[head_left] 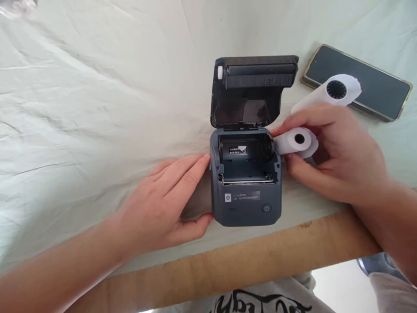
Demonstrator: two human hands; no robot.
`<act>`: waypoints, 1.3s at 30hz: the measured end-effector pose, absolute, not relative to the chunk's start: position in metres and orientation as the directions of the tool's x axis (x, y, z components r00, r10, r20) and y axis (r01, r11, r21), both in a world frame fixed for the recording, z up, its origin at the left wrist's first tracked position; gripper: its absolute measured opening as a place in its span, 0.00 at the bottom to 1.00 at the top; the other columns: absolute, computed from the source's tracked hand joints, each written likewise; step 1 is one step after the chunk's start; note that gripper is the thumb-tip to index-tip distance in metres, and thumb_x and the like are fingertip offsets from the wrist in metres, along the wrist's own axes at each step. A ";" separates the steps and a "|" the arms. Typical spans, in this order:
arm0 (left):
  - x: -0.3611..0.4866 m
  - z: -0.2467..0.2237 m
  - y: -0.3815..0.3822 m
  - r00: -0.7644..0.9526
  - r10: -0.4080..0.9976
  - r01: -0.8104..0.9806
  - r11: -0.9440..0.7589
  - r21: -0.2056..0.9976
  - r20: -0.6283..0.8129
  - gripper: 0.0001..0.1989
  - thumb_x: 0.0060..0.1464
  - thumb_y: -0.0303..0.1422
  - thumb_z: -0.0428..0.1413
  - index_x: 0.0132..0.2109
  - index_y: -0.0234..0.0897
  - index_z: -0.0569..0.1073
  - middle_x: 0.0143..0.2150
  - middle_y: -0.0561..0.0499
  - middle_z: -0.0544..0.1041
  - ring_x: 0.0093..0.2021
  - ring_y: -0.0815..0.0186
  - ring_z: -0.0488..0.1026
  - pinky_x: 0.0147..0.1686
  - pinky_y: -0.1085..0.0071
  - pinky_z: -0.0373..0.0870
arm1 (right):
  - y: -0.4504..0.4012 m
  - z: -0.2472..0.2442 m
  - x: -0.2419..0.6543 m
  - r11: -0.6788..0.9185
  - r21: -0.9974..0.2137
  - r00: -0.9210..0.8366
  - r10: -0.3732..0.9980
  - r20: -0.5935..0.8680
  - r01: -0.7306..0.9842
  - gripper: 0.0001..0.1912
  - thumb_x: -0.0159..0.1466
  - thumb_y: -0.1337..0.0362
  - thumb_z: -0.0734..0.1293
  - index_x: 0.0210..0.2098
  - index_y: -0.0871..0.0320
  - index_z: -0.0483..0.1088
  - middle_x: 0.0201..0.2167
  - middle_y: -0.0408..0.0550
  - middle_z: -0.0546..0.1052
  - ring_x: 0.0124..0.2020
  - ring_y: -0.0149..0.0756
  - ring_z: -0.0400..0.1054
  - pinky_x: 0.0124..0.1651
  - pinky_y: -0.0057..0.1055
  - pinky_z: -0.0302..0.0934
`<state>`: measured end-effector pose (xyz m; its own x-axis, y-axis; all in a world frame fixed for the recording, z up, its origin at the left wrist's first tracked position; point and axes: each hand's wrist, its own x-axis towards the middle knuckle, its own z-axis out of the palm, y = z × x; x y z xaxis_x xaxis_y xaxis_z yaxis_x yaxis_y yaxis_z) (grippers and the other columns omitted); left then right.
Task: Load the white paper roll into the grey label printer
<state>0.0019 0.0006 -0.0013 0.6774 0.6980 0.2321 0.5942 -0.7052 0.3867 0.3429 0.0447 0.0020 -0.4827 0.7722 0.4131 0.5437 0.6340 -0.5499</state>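
Observation:
A dark blue-grey label printer [244, 213] lies on the cloth with its black lid [254, 71] raised and its inner compartment exposed. My left hand [172, 200] rests against the printer's left side, thumb and fingertips touching the casing. On the other side, my right hand [335, 152] grips a small white paper roll [288, 141] between thumb and fingers, next to the compartment's right edge. A larger white roll with a black core [350, 89] lies just beyond my right hand, partly hidden by it.
A phone in a gold-edged case [381, 82] lies at the upper right, overlapped by the larger roll. Pale wrinkled cloth [97, 87] covers the table. The table's wooden edge [228, 261] runs along the near side. A shiny clear item [18, 8] shows at the top left.

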 end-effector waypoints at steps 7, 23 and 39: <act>0.001 -0.003 -0.001 0.671 0.707 0.595 -0.694 0.406 0.226 0.40 0.74 0.39 0.54 0.86 0.40 0.53 0.74 0.36 0.79 0.68 0.44 0.83 0.68 0.47 0.84 | 0.051 0.001 0.348 0.679 -0.434 -0.534 0.734 0.420 0.592 0.14 0.74 0.64 0.71 0.58 0.47 0.76 0.48 0.49 0.79 0.48 0.38 0.78 0.49 0.38 0.80; -0.001 0.004 0.001 0.702 0.686 0.595 -0.713 0.371 0.194 0.39 0.72 0.37 0.56 0.84 0.33 0.57 0.76 0.33 0.77 0.70 0.44 0.82 0.71 0.50 0.81 | 0.039 0.049 0.318 0.573 -0.621 -0.378 0.819 0.431 0.535 0.08 0.76 0.58 0.74 0.54 0.44 0.83 0.57 0.40 0.89 0.55 0.41 0.88 0.53 0.43 0.83; 0.002 0.006 0.002 0.699 0.683 0.577 -0.714 0.396 0.214 0.42 0.70 0.36 0.59 0.84 0.33 0.56 0.73 0.30 0.80 0.66 0.39 0.84 0.65 0.44 0.86 | 0.052 0.032 0.297 0.671 -0.592 -0.539 0.730 0.421 0.446 0.10 0.74 0.70 0.74 0.37 0.50 0.76 0.48 0.37 0.90 0.42 0.30 0.86 0.43 0.29 0.83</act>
<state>0.0015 0.0022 0.0058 0.6985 0.6827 0.2144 0.5765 -0.7144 0.3965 0.2969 0.0522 0.0317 -0.5385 0.7298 0.4213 0.4465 0.6711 -0.5918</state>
